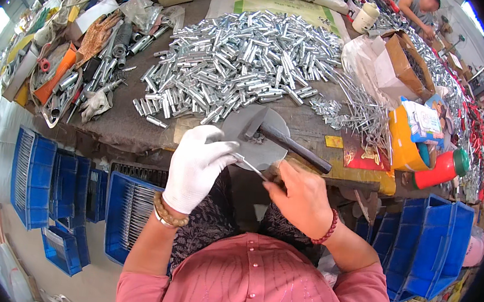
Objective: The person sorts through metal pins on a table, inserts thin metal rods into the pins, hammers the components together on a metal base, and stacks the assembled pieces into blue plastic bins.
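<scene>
My left hand [197,167], in a white glove, pinches one end of a thin metal rod [253,169] just in front of the bench edge. The rod slants down to my bare right hand [301,198], whose fingers close on its other end. Just beyond both hands, a hammer [298,146] with a dark handle lies across a round grey metal plate [276,123]. Behind the plate spreads a large heap of short silvery metal sleeves [227,62]. Thin metal rods [367,119] and a small pile of little metal parts [326,108] lie to its right.
Tools and a loop of strap [39,82] crowd the bench's left. On the right stand an open cardboard box [404,67], a yellow container [403,140] and a red jar [435,171]. Blue bins [123,209] flank my legs. A person [417,10] works at far right.
</scene>
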{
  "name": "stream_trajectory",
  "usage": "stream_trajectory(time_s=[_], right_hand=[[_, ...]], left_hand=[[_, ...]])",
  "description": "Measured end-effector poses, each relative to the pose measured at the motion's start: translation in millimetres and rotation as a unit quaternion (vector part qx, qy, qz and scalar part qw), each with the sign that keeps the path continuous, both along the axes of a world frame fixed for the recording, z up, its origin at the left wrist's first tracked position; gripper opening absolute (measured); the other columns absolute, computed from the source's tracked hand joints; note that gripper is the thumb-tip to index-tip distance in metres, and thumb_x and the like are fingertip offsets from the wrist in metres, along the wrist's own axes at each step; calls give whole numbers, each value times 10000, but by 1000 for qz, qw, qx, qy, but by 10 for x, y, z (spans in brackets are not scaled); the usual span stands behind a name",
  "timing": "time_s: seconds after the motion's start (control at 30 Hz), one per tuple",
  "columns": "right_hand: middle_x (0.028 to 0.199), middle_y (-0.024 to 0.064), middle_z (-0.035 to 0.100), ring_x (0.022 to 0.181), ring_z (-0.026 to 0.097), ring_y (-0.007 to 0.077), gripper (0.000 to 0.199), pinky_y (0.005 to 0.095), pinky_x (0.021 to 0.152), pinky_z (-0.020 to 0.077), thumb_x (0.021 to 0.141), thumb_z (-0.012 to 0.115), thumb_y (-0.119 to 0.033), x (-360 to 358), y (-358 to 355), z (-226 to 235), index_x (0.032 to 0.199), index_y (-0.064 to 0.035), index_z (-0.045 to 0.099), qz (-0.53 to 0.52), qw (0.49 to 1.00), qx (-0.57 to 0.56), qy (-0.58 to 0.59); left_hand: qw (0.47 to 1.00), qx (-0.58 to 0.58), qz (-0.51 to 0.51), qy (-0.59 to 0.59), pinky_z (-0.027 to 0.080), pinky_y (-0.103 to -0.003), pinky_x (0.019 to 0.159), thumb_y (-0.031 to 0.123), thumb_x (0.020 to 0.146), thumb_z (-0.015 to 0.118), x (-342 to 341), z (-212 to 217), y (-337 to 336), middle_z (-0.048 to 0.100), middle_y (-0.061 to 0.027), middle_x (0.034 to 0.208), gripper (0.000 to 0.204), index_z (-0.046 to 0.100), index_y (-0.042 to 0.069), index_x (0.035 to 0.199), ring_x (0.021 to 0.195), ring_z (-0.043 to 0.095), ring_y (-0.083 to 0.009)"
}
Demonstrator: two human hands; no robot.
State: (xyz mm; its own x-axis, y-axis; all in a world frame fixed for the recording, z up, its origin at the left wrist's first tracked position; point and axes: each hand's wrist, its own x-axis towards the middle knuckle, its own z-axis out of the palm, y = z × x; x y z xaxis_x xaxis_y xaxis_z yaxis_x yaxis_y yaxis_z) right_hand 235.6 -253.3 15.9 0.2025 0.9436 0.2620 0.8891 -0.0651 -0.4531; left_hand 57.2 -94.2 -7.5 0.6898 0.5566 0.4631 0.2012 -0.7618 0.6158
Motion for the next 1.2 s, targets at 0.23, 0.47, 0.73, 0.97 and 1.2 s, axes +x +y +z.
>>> stream_trajectory(time_s=[0.23,0.47,0.73,0.97,1.2], right_hand=[[779,81,636,647,565,141,246,344,612,482,912,739,-93,-101,-80,-199,1068,16,583,-1,864,-151,480],[807,33,613,650,528,85,257,291,573,458,930,727,-75,-269,-128,-182,1123,11,580,1,794,-191,578],[935,52,675,765,626,105,567,272,672,537,926,748,-53,-405,-125,-291,1437,-26,505,49,887,-124,442],[1038,52,637,767,614,92,441,246,680,517,1025,606,-44,283,-86,-525,1445,6,480,-48,889,8,454],[995,43,617,737,602,107,370,267,635,491,1042,595,-86,132,-20,-442,1394,-10,513,-28,863,66,501]], left_hand=[[913,-380,129,-74,537,-249,645,39,1014,600,28,-99,-598,719,-61,943,515,497,50,1519,730,642,-82],[844,-497,121,-161,480,-216,614,89,1045,528,12,-101,-711,706,-63,943,586,348,31,1600,690,573,-71],[831,-472,161,-245,424,-205,593,102,963,695,-451,-299,-639,725,-62,986,637,412,33,1529,695,539,-54],[750,-365,543,-100,564,-317,797,115,876,740,-2789,-1212,-609,724,-173,1042,567,559,-29,1393,902,691,-194],[581,-463,669,18,526,-328,508,42,827,732,-3933,-2019,-968,701,-113,814,515,625,35,1331,603,674,-202]])
